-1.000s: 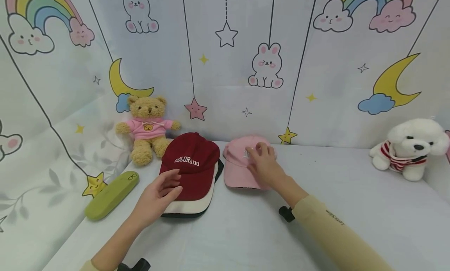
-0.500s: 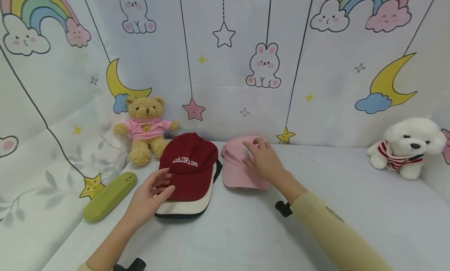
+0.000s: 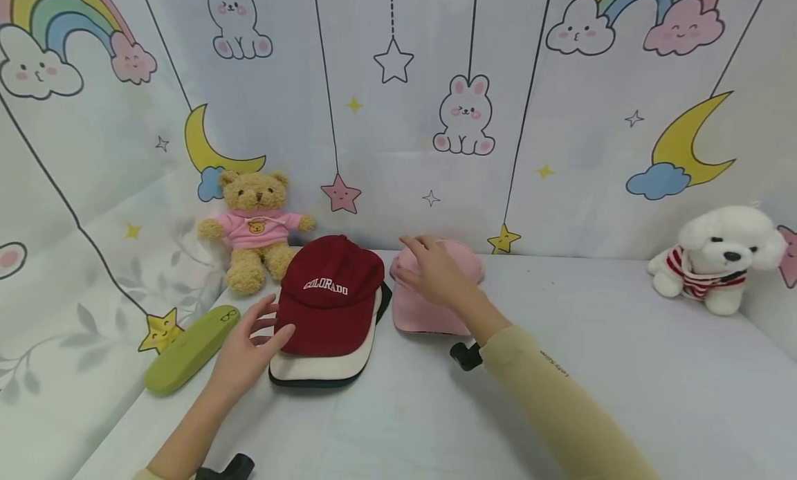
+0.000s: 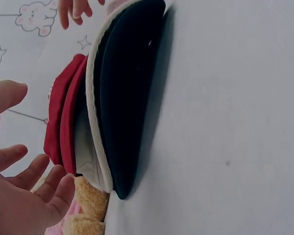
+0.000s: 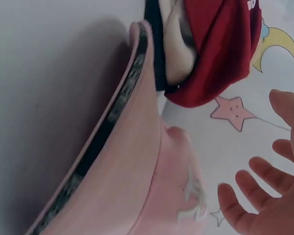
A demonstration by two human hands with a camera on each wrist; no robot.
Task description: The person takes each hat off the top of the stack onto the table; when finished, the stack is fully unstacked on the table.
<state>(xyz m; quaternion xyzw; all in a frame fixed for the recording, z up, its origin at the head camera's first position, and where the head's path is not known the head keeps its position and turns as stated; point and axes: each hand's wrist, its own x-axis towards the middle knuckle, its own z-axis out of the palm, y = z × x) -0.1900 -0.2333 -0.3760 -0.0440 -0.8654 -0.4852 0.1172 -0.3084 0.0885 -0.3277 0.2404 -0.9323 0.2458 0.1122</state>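
Observation:
A dark red baseball cap [image 3: 339,324] with white COLORADO lettering lies on top of a cream cap [image 3: 330,366] and a dark cap [image 4: 125,105], stacked on the table. Beside the stack, on its right, is a pink cap [image 3: 418,312] with its brim to the front. My left hand [image 3: 245,352] is at the left edge of the red brim, fingers spread and loosely bent, holding nothing. Above the pink cap's crown hovers my right hand [image 3: 436,276], fingers apart; the right wrist view shows a gap between hand and cap.
A teddy bear [image 3: 257,220] in a pink hoodie sits behind the stack. The green glasses case [image 3: 191,350] lies by the table's left edge. At the far right sits a white plush dog [image 3: 716,259]. A printed curtain [image 3: 386,155] hangs behind the table.
My right hand has shifted left over the pink cap's crown. The left hand has drifted slightly left along the stack. The caps remain in place; the head view has turned a little.

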